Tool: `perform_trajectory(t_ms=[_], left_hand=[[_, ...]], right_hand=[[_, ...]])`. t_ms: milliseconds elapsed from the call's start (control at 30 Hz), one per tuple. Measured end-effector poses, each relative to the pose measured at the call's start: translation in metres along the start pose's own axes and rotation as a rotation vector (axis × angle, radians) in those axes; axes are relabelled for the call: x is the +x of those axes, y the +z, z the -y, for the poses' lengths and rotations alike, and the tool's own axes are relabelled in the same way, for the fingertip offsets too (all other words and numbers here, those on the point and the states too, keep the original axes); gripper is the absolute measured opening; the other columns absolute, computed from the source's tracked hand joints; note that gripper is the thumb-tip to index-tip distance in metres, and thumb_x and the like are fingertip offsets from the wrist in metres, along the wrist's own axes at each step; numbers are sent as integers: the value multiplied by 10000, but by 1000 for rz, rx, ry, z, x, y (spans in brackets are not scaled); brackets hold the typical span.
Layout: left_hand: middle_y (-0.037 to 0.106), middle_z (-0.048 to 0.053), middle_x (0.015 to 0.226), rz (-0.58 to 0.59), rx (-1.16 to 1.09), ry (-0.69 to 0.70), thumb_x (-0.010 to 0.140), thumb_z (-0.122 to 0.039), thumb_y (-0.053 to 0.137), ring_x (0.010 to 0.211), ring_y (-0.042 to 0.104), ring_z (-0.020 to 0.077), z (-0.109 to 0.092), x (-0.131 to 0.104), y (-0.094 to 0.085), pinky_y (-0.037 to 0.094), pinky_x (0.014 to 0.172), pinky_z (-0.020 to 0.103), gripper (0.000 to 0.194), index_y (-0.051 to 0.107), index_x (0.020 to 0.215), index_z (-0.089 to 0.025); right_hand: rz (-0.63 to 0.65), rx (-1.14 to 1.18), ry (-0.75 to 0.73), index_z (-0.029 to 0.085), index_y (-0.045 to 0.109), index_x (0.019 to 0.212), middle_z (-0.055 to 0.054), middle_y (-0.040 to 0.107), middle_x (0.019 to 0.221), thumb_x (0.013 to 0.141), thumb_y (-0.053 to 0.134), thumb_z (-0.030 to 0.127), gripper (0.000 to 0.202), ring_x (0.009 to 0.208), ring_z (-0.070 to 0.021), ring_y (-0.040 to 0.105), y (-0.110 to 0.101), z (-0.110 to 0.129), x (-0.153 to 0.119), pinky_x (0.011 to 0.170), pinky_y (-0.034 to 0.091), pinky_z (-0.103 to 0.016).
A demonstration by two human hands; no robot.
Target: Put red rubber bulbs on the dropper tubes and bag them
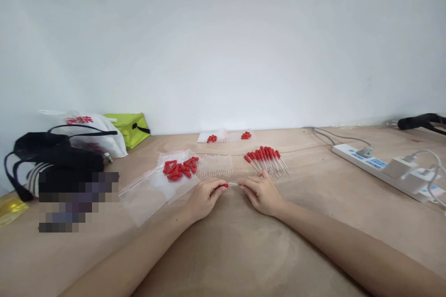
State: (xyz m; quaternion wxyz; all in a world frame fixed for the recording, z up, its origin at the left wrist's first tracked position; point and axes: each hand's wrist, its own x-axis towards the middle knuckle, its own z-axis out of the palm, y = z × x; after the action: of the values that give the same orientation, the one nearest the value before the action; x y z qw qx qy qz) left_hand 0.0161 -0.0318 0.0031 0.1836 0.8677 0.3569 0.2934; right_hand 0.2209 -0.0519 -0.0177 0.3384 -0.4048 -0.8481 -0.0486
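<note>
Your left hand (204,198) had its grip pinched closed on a red dropper bulb (225,185); your right hand (262,195) had its grip pinched closed around a slim clear tube (233,184). Both lay between your hands above the bench (226,255), the bulb nearer the left, the tube just right of it. The bulb's visible end pointed right, in line with the tube, whose long axis ran sideways. Whether the tube sat inside the bulb, I couldn't tell.

Left hand (205,197) pinching red bulb (226,185), right hand (261,193) holding tube (233,184)
</note>
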Motion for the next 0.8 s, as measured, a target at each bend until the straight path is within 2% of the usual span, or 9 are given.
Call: perform_trajectory(t_ms=[233, 400, 633, 800], left_hand=[[604, -5, 714, 29, -74, -103, 842, -278, 401, 658, 537, 128, -2, 1, 3, 398, 610, 216, 219, 585, 819, -161], [546, -26, 626, 66, -97, -141, 834, -282, 398, 588, 487, 113, -6, 0, 2, 370, 545, 197, 225, 581, 799, -157], [593, -9, 687, 121, -80, -57, 829, -228, 411, 649, 526, 118, -12, 0, 0, 391, 621, 217, 206, 602, 785, -163], [632, 8, 725, 63, 22, -64, 805, -219, 455, 663, 541, 131, -9, 1, 2, 392, 629, 238, 171, 613, 767, -166]], right_hand=[[-11, -7, -70, 190, 570, 907, 3, 632, 717, 833, 396, 158, 192, 625, -113, 530, -1, 1, 1, 707, 244, -310], [16, 33, -67, 198, 584, 901, 7, 629, 706, 837, 396, 166, 200, 620, -107, 520, 0, -2, 2, 702, 241, -309], [91, -14, -154, 213, 600, 854, 16, 612, 702, 826, 403, 165, 204, 655, -107, 498, -4, -11, 8, 698, 218, -306], [84, -162, -170, 190, 601, 834, 4, 585, 658, 760, 408, 101, 225, 613, -112, 461, -1, -9, 8, 664, 200, -309]])
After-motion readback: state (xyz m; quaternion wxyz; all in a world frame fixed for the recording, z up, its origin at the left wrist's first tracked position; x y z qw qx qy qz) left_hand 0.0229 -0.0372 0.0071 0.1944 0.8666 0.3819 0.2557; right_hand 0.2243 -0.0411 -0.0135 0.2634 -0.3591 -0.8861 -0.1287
